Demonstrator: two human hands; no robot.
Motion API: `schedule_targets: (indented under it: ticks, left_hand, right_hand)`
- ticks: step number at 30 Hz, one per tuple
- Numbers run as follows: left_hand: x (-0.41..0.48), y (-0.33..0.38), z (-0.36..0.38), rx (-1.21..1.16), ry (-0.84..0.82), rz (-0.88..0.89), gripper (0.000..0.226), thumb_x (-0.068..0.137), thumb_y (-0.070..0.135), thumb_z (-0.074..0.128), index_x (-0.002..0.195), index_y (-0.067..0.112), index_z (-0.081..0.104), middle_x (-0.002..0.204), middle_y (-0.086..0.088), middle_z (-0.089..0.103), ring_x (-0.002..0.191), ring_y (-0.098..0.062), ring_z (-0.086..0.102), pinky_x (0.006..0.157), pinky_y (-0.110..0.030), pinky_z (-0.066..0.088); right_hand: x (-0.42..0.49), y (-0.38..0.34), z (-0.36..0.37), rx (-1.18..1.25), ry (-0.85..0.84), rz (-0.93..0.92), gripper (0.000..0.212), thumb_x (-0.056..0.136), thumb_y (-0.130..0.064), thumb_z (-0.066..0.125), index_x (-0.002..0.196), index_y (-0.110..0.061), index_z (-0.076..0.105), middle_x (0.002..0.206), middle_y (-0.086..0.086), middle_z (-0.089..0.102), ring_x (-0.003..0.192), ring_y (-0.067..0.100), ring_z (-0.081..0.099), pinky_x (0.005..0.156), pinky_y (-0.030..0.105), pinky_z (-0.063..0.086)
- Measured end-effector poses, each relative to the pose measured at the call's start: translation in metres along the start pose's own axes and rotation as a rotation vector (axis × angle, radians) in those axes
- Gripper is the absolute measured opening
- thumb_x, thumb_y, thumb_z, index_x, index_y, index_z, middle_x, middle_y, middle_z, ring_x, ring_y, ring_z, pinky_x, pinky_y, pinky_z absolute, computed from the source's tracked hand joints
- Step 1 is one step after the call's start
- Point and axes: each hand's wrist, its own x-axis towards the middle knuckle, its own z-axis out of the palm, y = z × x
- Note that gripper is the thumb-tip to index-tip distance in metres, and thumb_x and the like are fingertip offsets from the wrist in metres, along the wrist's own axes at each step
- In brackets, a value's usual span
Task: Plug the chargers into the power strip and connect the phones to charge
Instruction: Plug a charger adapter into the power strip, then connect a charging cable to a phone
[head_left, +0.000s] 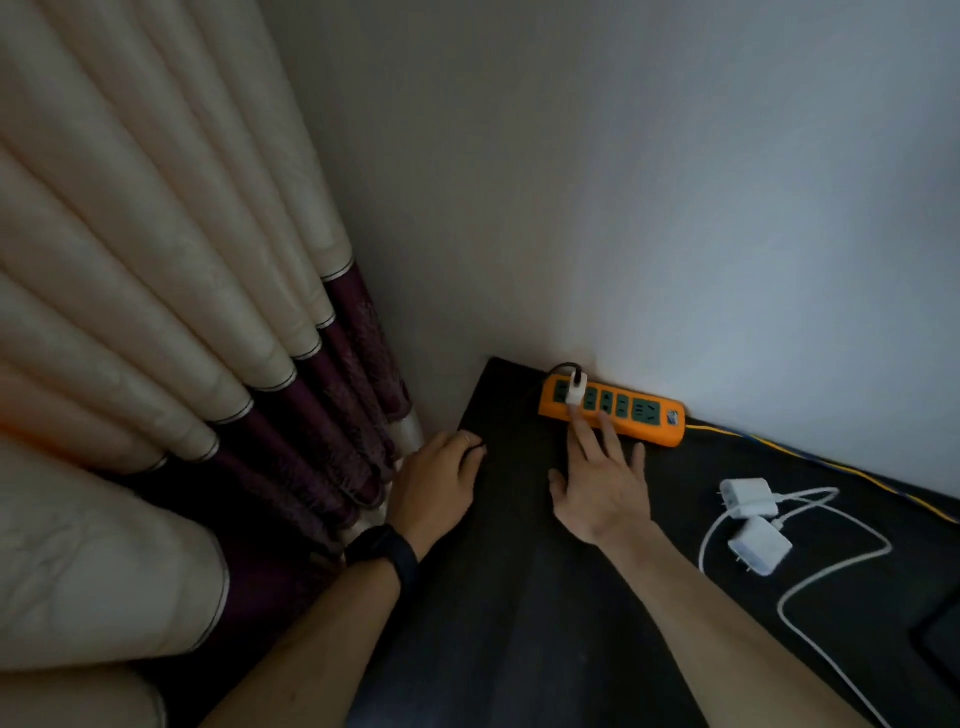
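Note:
An orange power strip with green sockets lies against the wall on a dark table. A white charger with a black cable stands plugged in near its left end. My right hand reaches out with straight fingers, whose tips touch the strip's front edge just below that charger. My left hand rests on the table's left edge, and a thin dark cable runs under its fingers; whether they grip it is unclear. Two white chargers with white cables lie loose at the right.
Cream curtains with a purple hem hang at the left, close to the table's edge. A yellow-and-blue cord runs from the strip along the wall to the right. A dark flat object sits at the right edge.

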Motion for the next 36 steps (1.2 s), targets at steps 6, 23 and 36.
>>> schedule_targets:
  ticks: [6,23,36]
  left_hand:
    - [-0.073,0.005,-0.014,-0.228,-0.084,-0.162,0.025,0.100,0.036,0.051,0.113,0.025,0.069,0.093,0.008,0.072,0.083,-0.003,0.066,0.079,-0.034,0.057]
    - [-0.171,0.089,-0.105,-0.321,-0.071,-0.139,0.015,0.098,0.037,0.054,0.105,0.031,0.065,0.080,0.012,0.073,0.079,-0.002,0.069,0.080,-0.029,0.056]
    - [-0.284,0.071,-0.151,-0.126,-0.096,-0.109,0.023,0.099,0.032,0.053,0.096,0.017,0.069,0.078,0.007,0.072,0.077,-0.011,0.067,0.078,-0.031,0.052]
  right_hand:
    - [0.006,-0.006,-0.021,0.076,-0.147,0.051,0.079,0.093,-0.060,0.044,0.157,-0.018,0.024,0.163,-0.016,-0.024,0.151,0.018,-0.024,0.122,0.061,0.008]
    - [-0.166,-0.086,-0.108,1.030,-0.063,0.095,0.024,0.094,-0.041,0.064,0.090,-0.020,0.076,0.083,-0.001,0.075,0.068,0.006,0.068,0.058,0.023,0.053]
    - [-0.227,-0.061,-0.138,1.440,-0.215,0.298,0.047,0.097,-0.054,0.053,0.114,-0.014,0.070,0.108,0.000,0.074,0.096,0.018,0.070,0.074,0.030,0.052]
